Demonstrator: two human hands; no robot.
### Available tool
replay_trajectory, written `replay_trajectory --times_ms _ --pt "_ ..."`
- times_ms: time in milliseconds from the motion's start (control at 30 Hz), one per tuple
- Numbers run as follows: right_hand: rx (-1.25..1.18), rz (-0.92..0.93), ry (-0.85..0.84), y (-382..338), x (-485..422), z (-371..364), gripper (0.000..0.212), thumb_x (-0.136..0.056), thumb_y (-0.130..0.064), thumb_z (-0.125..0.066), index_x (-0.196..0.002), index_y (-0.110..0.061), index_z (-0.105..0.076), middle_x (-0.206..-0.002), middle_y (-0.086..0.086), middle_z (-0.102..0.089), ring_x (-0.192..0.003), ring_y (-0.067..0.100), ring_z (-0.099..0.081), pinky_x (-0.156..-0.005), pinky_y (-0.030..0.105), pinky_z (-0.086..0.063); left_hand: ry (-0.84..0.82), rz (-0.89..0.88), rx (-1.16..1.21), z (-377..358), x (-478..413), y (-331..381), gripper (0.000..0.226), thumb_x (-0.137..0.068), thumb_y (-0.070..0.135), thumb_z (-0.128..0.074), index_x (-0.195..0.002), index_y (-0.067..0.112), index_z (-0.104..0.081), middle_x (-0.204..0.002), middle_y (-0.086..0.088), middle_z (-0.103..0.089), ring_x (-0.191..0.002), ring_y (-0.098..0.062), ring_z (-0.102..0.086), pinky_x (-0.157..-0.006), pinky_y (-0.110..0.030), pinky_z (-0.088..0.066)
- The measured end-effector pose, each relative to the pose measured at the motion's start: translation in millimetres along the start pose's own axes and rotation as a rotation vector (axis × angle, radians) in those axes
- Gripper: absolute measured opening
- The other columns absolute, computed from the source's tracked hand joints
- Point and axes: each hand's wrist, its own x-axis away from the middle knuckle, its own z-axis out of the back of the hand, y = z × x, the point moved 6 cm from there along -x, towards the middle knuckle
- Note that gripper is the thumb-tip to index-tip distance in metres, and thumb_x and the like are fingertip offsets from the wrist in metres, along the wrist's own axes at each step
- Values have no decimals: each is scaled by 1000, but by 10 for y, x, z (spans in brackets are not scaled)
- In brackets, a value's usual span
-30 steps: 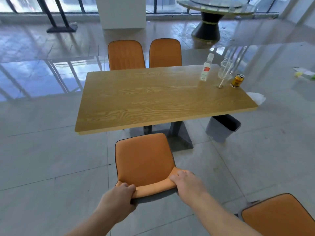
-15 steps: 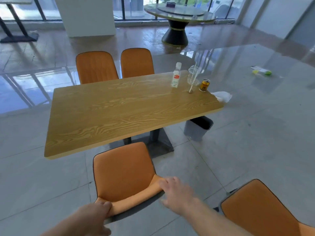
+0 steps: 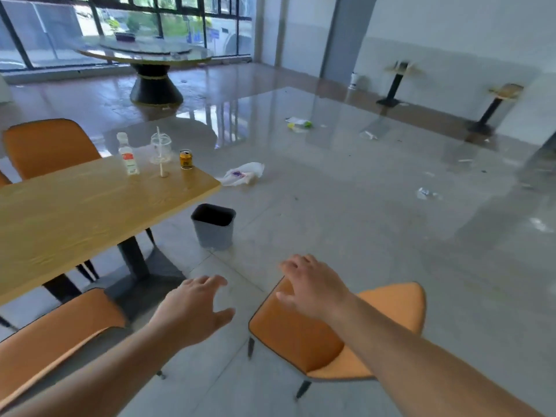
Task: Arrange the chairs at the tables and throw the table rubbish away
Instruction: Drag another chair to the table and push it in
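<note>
A wooden table (image 3: 75, 212) fills the left. Near its far right corner stand a clear bottle (image 3: 128, 155), a plastic cup with a straw (image 3: 161, 150) and a yellow can (image 3: 186, 159). One orange chair (image 3: 51, 335) stands at the near side of the table, bottom left. A second orange chair (image 3: 307, 335) stands apart on the floor to the right. My left hand (image 3: 192, 311) is open in the air between the two chairs. My right hand (image 3: 313, 284) hovers open over the second chair's backrest and holds nothing.
A grey bin (image 3: 214, 225) stands on the floor by the table's right end. A white plastic bag (image 3: 242, 174) and scattered litter (image 3: 298, 124) lie on the tiles. Another orange chair (image 3: 45, 145) is behind the table. A round table (image 3: 144, 55) stands far back.
Both hands have let go of the chair at the table. The view has swung right, and my hands have moved toward the second orange chair.
</note>
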Motion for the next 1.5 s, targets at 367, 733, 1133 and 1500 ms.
replay_trajectory --times_ms 367,733,1133,1500 --pt "-13 -260 -91 2763 1988 -417 63 -94 -53 -58 -147 -23 -45 -144 4 -51 -131 28 -41 -99 41 -45 -128 -65 71 -1518 -363 3295 79 -76 74 -58 -143 38 -38 -142 9 -51 -120 -20 -51 -81 -36 -50" --pt "38 -92 -223 3964 1596 -1054 61 -97 -40 -57 -152 -21 -39 -153 8 -44 -137 29 -39 -109 43 -38 -149 -31 132 -2465 -1495 4140 87 -81 77 -55 -152 36 -26 -153 9 -38 -130 -20 -43 -94 -39 -49" --pt "75 184 -461 4917 1266 -1515 66 -90 -42 -56 -151 -25 -36 -151 6 -43 -138 30 -36 -113 44 -34 -153 193 152 -2827 -1768 4367 85 -83 77 -55 -152 39 -24 -156 12 -31 -128 -17 -44 -92 -33 -49" --pt "14 493 -478 4989 1106 -1810 50 -93 -42 -60 -140 -32 -43 -139 1 -47 -127 27 -47 -100 48 -47 -173 664 170 -3238 -716 4693 90 -71 81 -52 -147 36 -31 -147 15 -36 -126 -14 -45 -95 -33 -46"
